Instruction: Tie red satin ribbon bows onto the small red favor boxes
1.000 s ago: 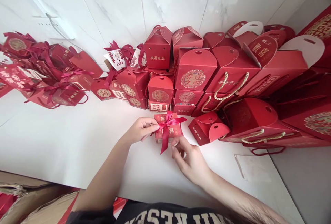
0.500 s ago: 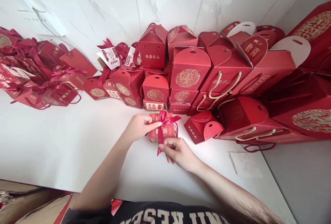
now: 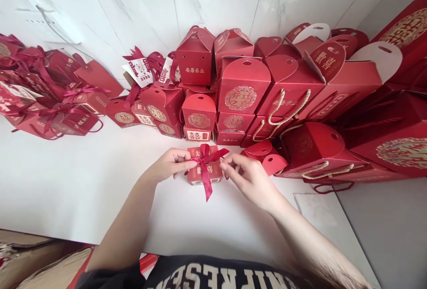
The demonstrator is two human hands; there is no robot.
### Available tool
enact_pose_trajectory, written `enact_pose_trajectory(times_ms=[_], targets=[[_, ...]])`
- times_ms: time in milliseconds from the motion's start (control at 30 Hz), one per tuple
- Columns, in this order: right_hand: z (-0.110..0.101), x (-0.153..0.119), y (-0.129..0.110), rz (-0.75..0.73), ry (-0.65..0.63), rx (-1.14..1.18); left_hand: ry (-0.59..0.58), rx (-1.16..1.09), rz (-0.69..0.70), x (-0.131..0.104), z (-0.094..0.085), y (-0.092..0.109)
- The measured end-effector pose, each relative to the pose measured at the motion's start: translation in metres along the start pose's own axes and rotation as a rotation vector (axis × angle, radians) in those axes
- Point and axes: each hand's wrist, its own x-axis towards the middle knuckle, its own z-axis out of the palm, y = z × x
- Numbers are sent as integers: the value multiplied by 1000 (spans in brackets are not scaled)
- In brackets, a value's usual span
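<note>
A small red box (image 3: 213, 173) with gold lettering lies on the white table, with a dark pink ribbon bow (image 3: 206, 164) tied over its top. One ribbon tail hangs over the box's front edge onto the table side, another points right. My left hand (image 3: 173, 164) pinches the bow's left loop between thumb and fingers. At the box's right side, my right hand (image 3: 245, 175) has its fingertips bent together near the right ribbon tail; whether something thin is between them is hard to make out.
Stacked red gift boxes (image 3: 245, 86) line the wall behind. Ribboned boxes (image 3: 75, 117) are piled at the left. Larger red boxes with rope handles (image 3: 313, 146) stand at the right. A clear flat sheet (image 3: 315, 209) lies near the table's right edge (image 3: 353, 235).
My right hand has left the lower ribbon tail and moved up and right to the box's right side. My left hand has shifted slightly left, still at the bow.
</note>
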Motion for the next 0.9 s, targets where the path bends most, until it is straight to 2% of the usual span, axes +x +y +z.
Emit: enact_pose_trajectory(times_ms=[67, 100, 200, 300, 400, 467, 567, 667, 733, 900], targets=[[5, 19, 1, -77, 165, -1, -37, -57, 14, -1, -4, -5], [10, 30, 4, -110, 200, 15, -57, -77, 19, -1, -5, -7], [27, 58, 15, -147, 98, 88, -91, -121, 26, 1, -6, -13], [37, 67, 22, -104, 31, 103, -26, -99, 35, 1, -7, -14], [32, 55, 24, -24, 2, 115, 108, -63, 49, -1, -6, -10], [24, 40, 25, 8, -69, 119, 167, -56, 54, -2, -4, -7], [14, 19, 28, 36, -154, 56, 167, -47, 47, -3, 0, -4], [14, 6, 33, 114, -70, -3, 146, -48, 42, -2, 2, -5], [17, 2, 36, 116, -55, 61, 151, -51, 42, -1, 2, -6], [20, -4, 37, 55, -73, 402, 186, -36, 51, 1, 4, -9]])
